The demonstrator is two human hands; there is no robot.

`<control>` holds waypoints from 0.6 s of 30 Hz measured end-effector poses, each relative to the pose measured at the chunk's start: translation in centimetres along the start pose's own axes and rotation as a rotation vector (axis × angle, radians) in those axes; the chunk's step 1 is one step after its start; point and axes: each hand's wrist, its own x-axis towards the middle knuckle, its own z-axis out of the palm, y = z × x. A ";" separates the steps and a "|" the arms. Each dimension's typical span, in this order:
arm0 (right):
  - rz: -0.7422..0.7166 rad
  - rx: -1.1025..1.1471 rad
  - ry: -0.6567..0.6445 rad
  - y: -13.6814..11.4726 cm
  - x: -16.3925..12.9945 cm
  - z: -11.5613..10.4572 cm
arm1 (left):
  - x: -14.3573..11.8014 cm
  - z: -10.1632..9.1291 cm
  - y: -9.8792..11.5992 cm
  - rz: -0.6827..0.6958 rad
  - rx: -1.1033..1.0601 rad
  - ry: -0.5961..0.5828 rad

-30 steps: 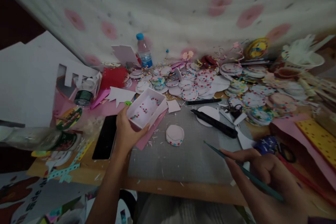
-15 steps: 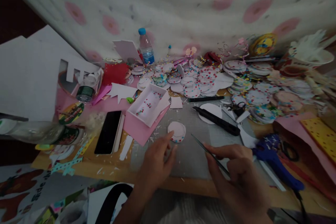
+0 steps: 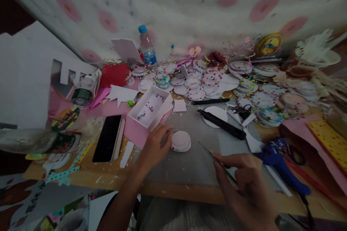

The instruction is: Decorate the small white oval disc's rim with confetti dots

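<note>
A small white layered paper disc [image 3: 181, 140] lies on the grey cutting mat [image 3: 187, 173], with a few red and blue dots along its lower left edge. At its left edge is my left hand [image 3: 155, 144], thumb and forefinger apart, fingertips at or against the rim. Pinched in my right hand [image 3: 241, 177] is a pair of thin pointed tweezers [image 3: 214, 157], whose tip hovers to the right of the disc. Behind the left hand sits an open white box [image 3: 149, 110] holding small coloured dots.
A black utility knife [image 3: 222, 124] and a marker [image 3: 211, 101] lie beyond the mat's middle. Decorated discs [image 3: 196, 92] pile up behind. On the right rests a blue glue gun [image 3: 287, 166]; on the left, a phone [image 3: 107, 139] and a bottle [image 3: 40, 140].
My left hand has moved left, its forefinger coming off the disc's face to the rim. The disc has turned, its dots shifting from lower right to lower left. The right hand stays nearly still.
</note>
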 end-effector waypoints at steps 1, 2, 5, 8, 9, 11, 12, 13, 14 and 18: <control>-0.012 -0.008 -0.002 0.0 0.1 0.0 | -0.1 -0.1 0.3 0.006 0.003 0.023; -0.031 -0.016 0.001 -0.1 0.2 0.0 | -0.4 -0.1 0.7 0.008 0.012 0.062; -0.148 -0.069 0.006 -0.3 0.3 0.2 | -1.6 -0.2 3.2 -0.066 -0.012 0.227; -0.253 -0.095 0.032 -0.4 -0.5 1.1 | -3.2 0.2 6.3 -0.320 -0.351 0.165; -0.290 -0.082 0.032 -0.4 -1.0 1.4 | -3.5 0.5 7.2 -0.392 -0.485 0.045; -0.353 -0.035 0.010 -0.5 -1.9 2.1 | -4.0 1.2 8.5 -0.491 -0.625 -0.033; -0.377 -0.013 -0.030 -0.5 -2.3 2.3 | -4.1 1.5 8.9 -0.526 -0.646 -0.035; -0.382 0.003 -0.065 -0.6 -2.5 2.5 | -4.1 1.7 9.1 -0.555 -0.653 -0.015; -0.372 0.016 -0.095 -0.8 -2.6 2.7 | -4.1 1.9 9.2 -0.581 -0.652 0.009; -0.302 0.080 -0.139 -1.8 -2.1 2.8 | -4.2 2.0 8.5 -0.649 -0.727 0.075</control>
